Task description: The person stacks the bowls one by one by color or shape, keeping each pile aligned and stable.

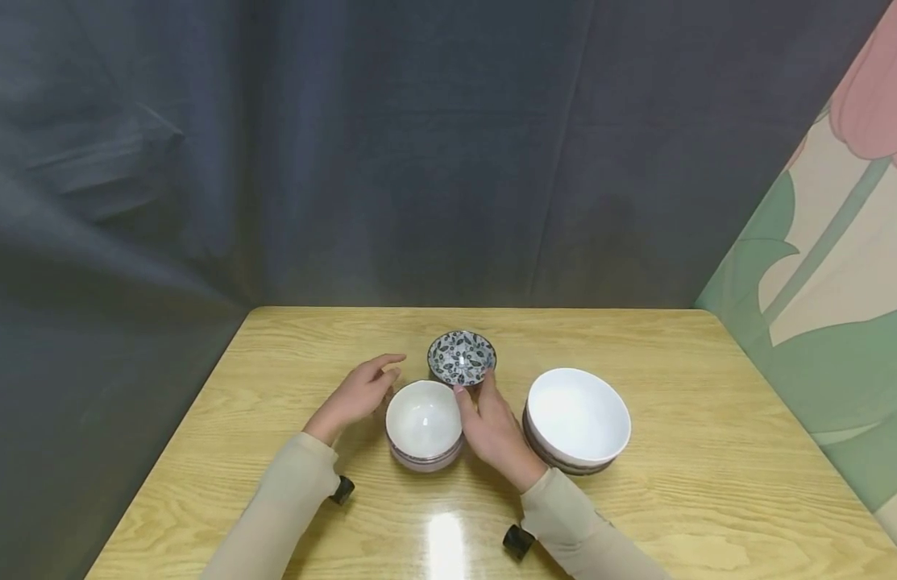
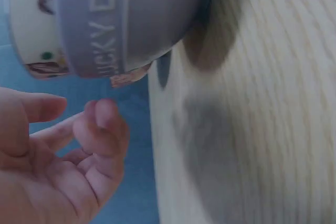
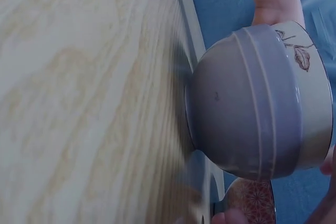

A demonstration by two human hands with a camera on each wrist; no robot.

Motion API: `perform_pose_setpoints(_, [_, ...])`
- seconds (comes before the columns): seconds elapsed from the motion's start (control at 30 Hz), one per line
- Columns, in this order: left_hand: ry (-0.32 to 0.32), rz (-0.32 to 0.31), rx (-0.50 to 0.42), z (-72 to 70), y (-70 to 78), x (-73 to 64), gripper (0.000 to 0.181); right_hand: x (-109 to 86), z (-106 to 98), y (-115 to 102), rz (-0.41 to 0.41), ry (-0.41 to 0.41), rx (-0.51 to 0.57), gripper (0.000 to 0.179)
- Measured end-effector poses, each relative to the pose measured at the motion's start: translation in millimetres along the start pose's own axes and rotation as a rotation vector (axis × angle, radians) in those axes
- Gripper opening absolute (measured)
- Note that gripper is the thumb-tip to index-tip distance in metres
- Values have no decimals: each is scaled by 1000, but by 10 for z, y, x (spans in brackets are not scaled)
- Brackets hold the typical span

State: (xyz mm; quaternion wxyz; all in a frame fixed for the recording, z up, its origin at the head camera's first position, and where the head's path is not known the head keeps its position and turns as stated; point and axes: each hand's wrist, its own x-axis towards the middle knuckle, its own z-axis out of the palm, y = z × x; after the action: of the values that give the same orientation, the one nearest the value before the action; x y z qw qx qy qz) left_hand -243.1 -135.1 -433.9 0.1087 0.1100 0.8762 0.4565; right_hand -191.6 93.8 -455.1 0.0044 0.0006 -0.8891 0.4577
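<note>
A stack of nested bowls (image 1: 422,420) stands mid-table: a white-lined bowl with a leaf-printed rim band inside a lavender bowl (image 2: 142,19) with raised lettering. Just behind it sits a small bowl (image 1: 460,357) with a dark floral lining and a reddish outside (image 3: 251,200). My left hand (image 1: 357,396) is held left of the stack, apart from it, fingers loosely bent with nothing in them. My right hand (image 1: 495,427) reaches between the stacks, thumb beside the white-lined rim and fingertips at the small bowl's near right edge. Whether they touch it is unclear.
To the right stands another stack, a large white bowl (image 1: 579,415) resting in a dark brown one (image 1: 564,463). A wooden table (image 1: 709,491) carries everything. Dark cloth (image 1: 448,161) hangs behind and at left; a flower-patterned panel (image 1: 840,282) lines the right.
</note>
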Motion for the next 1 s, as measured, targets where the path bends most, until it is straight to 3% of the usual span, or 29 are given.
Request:
perform_pose_setpoints(0.13, [-52, 26, -24, 27, -47, 128, 44, 15, 1, 15, 15, 8, 9, 82])
perform_pose_setpoints(0.33, [-140, 99, 25, 80, -116, 233, 44, 13, 7, 48, 15, 16, -4, 78])
perform_pose_setpoints(0.57, [-59, 83, 68, 118, -129, 240, 43, 24, 19, 52, -47, -28, 21, 72])
perform_pose_setpoints(0.83, [42, 10, 37, 218, -133, 351, 48, 13, 23, 23, -124, -54, 61, 61])
perform_pose_setpoints(1.0, [98, -23, 1, 251, -176, 431, 39, 9, 28, 4, -149, -90, 70, 52])
